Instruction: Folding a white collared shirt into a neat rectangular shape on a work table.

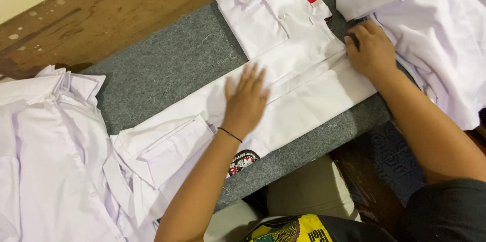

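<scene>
Here the white shirt (283, 77) lies folded lengthwise across the grey mat (172, 65), directly under both hands. The left hand (246, 101) presses flat, fingers spread toward twelve o'clock. The right hand (371, 50), at two o'clock, pins the shirt's edge, fingers curled.

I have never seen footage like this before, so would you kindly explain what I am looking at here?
This is one picture from a camera worn on a person's head, looking down at their own two bare hands; no machine is involved. A white shirt, folded into a long strip, lies across a grey felt mat on a wooden floor. The left hand presses flat on the shirt's middle; the right hand presses its far edge. Neither closes a grip on anything. More white shirts are piled at left and upper right.
</scene>
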